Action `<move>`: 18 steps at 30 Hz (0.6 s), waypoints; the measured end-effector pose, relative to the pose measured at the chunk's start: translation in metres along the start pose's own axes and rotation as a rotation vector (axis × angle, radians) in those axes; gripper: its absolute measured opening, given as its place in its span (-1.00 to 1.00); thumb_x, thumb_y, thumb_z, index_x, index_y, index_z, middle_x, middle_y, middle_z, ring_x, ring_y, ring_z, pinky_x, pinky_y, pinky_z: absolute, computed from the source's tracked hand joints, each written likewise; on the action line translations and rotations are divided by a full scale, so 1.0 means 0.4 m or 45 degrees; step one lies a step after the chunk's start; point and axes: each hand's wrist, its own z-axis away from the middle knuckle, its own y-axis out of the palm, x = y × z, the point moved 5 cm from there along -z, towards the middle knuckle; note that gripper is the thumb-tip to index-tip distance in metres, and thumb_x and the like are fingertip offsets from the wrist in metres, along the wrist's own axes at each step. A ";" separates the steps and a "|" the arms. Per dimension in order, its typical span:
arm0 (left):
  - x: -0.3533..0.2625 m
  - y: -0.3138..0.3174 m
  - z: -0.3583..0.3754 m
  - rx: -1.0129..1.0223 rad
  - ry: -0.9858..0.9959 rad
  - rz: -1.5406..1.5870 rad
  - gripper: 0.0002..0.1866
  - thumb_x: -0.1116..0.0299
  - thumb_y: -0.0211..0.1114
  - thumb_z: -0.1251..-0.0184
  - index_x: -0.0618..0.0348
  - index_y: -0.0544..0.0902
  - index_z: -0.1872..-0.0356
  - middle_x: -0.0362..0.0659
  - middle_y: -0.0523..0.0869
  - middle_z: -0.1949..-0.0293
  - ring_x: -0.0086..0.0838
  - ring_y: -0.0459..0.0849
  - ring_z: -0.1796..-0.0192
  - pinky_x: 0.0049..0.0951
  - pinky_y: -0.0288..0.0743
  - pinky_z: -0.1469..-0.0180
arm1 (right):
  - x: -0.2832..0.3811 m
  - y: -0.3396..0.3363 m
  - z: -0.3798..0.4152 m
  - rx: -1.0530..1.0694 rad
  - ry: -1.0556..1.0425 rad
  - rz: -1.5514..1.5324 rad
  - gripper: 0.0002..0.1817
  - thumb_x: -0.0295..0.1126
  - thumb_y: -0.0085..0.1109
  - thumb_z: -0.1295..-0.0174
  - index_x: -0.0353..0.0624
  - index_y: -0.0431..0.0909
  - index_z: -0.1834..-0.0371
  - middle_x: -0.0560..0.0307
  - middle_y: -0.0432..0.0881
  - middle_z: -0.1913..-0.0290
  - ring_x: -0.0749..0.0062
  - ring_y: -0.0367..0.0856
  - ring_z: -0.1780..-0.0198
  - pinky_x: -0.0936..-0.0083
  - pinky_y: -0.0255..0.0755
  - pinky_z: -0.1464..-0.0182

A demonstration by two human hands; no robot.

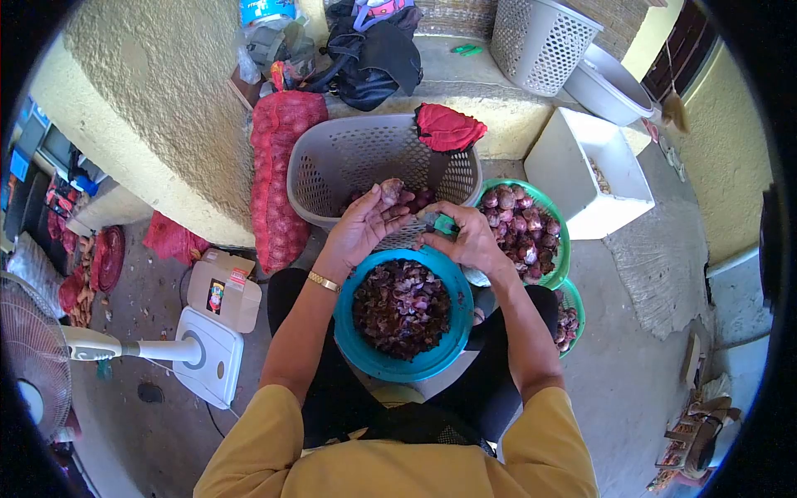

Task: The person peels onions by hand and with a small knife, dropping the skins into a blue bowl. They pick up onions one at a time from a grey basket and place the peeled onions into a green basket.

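A person in a mustard-yellow top sits on the floor, seen from above. The left hand (365, 226) is raised, fingers curled in a closed grip around a shallot (390, 192), holding it up over the lap. The right hand (469, 241), just to the right of that grip, closes on a small knife with a teal handle (444, 222), its blade pointing toward the shallot, seemingly to trim or peel it.

Directly below both hands, on the lap, sits a blue bowl (349, 344) heaped with purple skins and trimmings, likely placed there to catch what falls. Beyond the hands stands a grey perforated basket (332, 166) holding a few shallots, with a red cloth (448, 126) draped over its rim. To the right of the right hand, a green basket (556, 220) is filled with shallots. A red mesh sack (278, 178) leans against the wall to the left. No writing is legible; a small carton (224, 290) near a fan base (207, 357) bears an unreadable label.
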 end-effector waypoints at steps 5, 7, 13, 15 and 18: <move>-0.001 0.008 0.002 -0.065 0.054 -0.018 -0.56 0.09 0.07 -0.55 0.23 0.50 -0.20 0.04 0.63 -0.10 -0.42 0.66 0.00 -0.31 0.58 -0.19 | -0.031 0.006 0.004 -0.016 0.137 -0.062 -0.61 -0.31 0.47 -0.07 -0.16 0.63 0.04 0.00 0.74 0.30 0.22 0.75 0.28 0.37 0.57 0.19; -0.001 0.005 0.003 -0.059 0.048 -0.023 -0.55 0.09 0.07 -0.55 0.23 0.49 -0.21 0.03 0.64 -0.09 -0.43 0.66 0.01 -0.30 0.59 -0.18 | -0.047 0.012 0.004 0.015 0.222 -0.064 -0.67 -0.35 0.41 -0.12 -0.16 0.63 0.05 0.02 0.74 0.33 0.27 0.75 0.30 0.38 0.56 0.19; 0.007 -0.025 -0.007 -0.033 0.049 0.020 -0.57 0.11 0.11 -0.53 0.24 0.51 -0.19 -0.06 0.66 0.00 -0.44 0.66 0.03 -0.27 0.60 -0.16 | -0.017 0.021 0.006 0.103 0.084 -0.096 -0.63 -0.50 0.36 -0.11 -0.16 0.60 -0.03 -0.01 0.73 0.16 0.33 0.72 0.16 0.42 0.54 0.05; 0.002 -0.014 -0.006 0.002 0.079 0.039 -0.59 0.12 0.12 -0.53 0.24 0.52 -0.16 -0.08 0.66 0.03 -0.43 0.66 0.04 -0.26 0.61 -0.15 | -0.008 0.026 0.005 0.150 0.075 -0.161 -0.60 -0.50 0.36 -0.10 -0.15 0.59 -0.05 -0.02 0.72 0.11 0.32 0.71 0.11 0.42 0.53 0.01; 0.005 -0.016 -0.001 -0.129 0.047 0.021 -0.62 0.12 0.14 -0.51 0.23 0.55 -0.09 -0.08 0.66 0.04 -0.42 0.66 0.04 -0.25 0.61 -0.14 | 0.021 0.027 -0.001 0.188 0.069 -0.243 -0.56 -0.51 0.38 -0.09 -0.15 0.58 -0.09 -0.04 0.70 0.04 0.30 0.70 0.03 0.41 0.51 -0.05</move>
